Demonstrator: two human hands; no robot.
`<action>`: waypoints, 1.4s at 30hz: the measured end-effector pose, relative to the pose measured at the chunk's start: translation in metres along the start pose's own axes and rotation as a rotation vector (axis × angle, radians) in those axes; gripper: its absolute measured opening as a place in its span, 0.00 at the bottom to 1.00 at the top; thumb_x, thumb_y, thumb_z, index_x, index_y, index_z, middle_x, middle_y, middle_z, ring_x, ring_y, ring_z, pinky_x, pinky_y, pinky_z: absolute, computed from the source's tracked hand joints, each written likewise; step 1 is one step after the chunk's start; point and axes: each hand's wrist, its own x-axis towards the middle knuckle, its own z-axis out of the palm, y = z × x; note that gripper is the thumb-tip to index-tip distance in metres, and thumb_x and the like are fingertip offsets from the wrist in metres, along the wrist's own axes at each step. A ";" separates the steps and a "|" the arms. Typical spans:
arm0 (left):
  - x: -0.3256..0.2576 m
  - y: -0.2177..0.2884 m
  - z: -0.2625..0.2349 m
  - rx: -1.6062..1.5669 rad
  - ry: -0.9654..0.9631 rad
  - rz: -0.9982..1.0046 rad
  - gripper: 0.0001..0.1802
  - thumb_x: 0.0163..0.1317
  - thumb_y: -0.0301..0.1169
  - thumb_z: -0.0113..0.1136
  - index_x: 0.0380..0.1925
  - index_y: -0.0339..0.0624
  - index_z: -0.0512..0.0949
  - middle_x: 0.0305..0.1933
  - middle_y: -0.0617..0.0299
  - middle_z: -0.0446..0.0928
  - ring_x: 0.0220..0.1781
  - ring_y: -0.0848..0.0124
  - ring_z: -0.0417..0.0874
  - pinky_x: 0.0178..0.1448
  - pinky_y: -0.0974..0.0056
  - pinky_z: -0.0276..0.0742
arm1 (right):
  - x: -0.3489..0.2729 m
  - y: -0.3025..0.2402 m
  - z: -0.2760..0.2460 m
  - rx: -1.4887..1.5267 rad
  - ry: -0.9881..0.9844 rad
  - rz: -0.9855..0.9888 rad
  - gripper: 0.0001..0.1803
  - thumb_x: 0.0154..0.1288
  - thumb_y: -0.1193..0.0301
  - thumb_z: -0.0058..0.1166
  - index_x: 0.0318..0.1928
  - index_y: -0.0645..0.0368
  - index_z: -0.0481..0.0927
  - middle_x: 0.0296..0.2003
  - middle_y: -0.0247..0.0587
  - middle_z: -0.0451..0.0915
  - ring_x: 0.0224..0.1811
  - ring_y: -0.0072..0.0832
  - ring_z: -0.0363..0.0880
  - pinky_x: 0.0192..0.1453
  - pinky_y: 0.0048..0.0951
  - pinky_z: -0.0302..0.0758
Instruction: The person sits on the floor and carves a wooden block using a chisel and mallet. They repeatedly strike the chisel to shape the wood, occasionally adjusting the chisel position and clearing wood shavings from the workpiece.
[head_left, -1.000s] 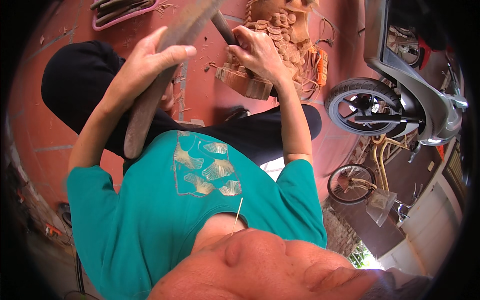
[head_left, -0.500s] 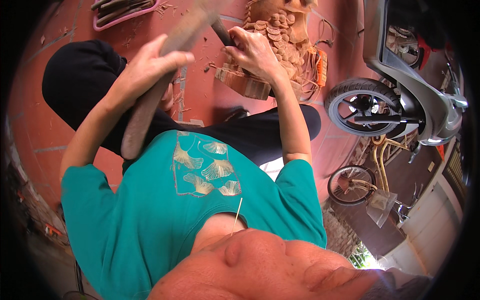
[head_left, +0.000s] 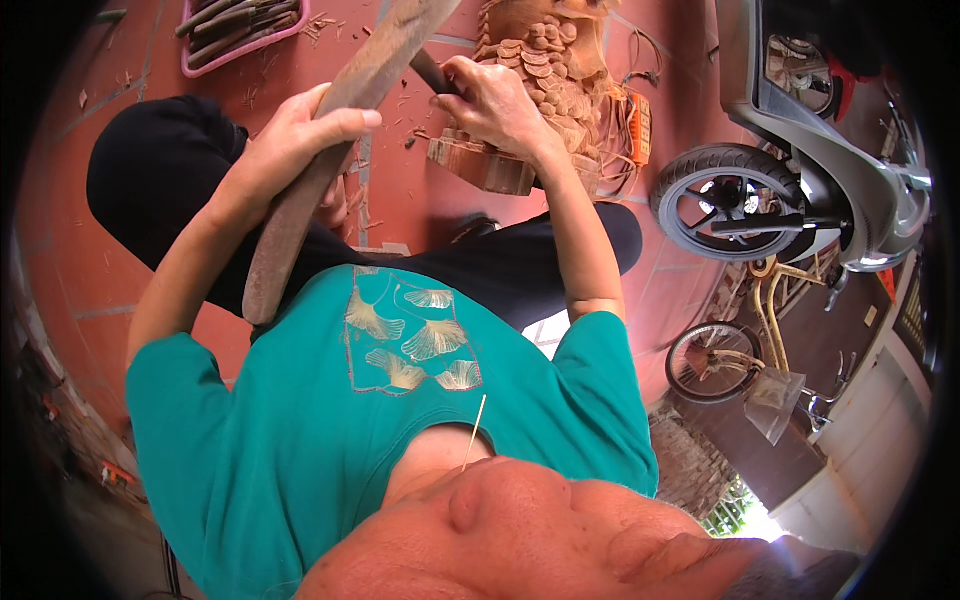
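Head cam, L hand (head_left: pixel 282 142) gripping wooden bat (head_left: pixel 315 175), top cut off, R hand (head_left: pixel 495 108) gripping tool (head_left: pixel 430 72), tip unclear

The left hand (head_left: pixel 280 148) is closed around a slanting wooden bar (head_left: pixel 310 195); the right hand (head_left: pixel 497 112) grips a dark rod (head_left: pixel 431 72), and I cannot confirm contact with the carved wooden piece (head_left: pixel 550 70) alongside. Shavings (head_left: pixel 318 27) litter the red tiled floor (head_left: pixel 405 195), with a pink basket (head_left: pixel 245 49) to the left and a motorcycle (head_left: pixel 850 165) to the right.
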 end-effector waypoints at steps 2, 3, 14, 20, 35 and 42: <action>-0.004 0.008 -0.001 -0.024 0.045 0.063 0.25 0.66 0.46 0.66 0.49 0.36 0.73 0.27 0.65 0.73 0.18 0.78 0.74 0.21 0.72 0.72 | -0.003 -0.002 -0.012 0.080 0.058 0.074 0.18 0.63 0.64 0.67 0.46 0.63 0.79 0.31 0.56 0.85 0.35 0.51 0.87 0.42 0.46 0.80; -0.004 0.008 0.000 -0.044 0.074 0.094 0.25 0.65 0.47 0.66 0.47 0.36 0.74 0.28 0.64 0.73 0.19 0.78 0.75 0.22 0.71 0.73 | -0.005 -0.009 -0.026 0.130 0.113 0.114 0.18 0.64 0.65 0.66 0.49 0.64 0.79 0.32 0.54 0.86 0.32 0.45 0.87 0.40 0.41 0.81; 0.001 0.011 0.009 0.104 0.123 0.158 0.25 0.66 0.47 0.65 0.50 0.37 0.75 0.30 0.64 0.74 0.28 0.80 0.76 0.30 0.72 0.73 | -0.033 0.008 -0.028 0.505 0.093 0.255 0.16 0.72 0.69 0.64 0.54 0.65 0.78 0.43 0.34 0.85 0.45 0.17 0.82 0.50 0.24 0.79; 0.001 0.014 0.014 0.103 0.177 0.179 0.25 0.66 0.46 0.66 0.52 0.37 0.75 0.31 0.65 0.74 0.30 0.80 0.75 0.34 0.72 0.71 | -0.028 -0.003 -0.029 0.347 0.058 0.197 0.18 0.70 0.65 0.65 0.52 0.63 0.77 0.35 0.39 0.84 0.37 0.22 0.83 0.45 0.28 0.79; -0.003 0.014 0.013 0.034 0.142 0.160 0.21 0.69 0.40 0.63 0.52 0.37 0.74 0.27 0.66 0.72 0.20 0.80 0.72 0.23 0.73 0.68 | -0.021 -0.009 -0.021 0.222 0.090 0.030 0.18 0.65 0.67 0.66 0.51 0.62 0.77 0.27 0.47 0.78 0.27 0.39 0.78 0.35 0.37 0.74; -0.002 0.009 0.013 0.163 0.223 0.259 0.25 0.69 0.40 0.61 0.60 0.36 0.72 0.27 0.67 0.72 0.20 0.80 0.72 0.22 0.73 0.70 | -0.021 -0.008 -0.015 0.217 0.101 -0.021 0.17 0.65 0.69 0.66 0.50 0.62 0.77 0.29 0.50 0.81 0.30 0.41 0.82 0.37 0.38 0.77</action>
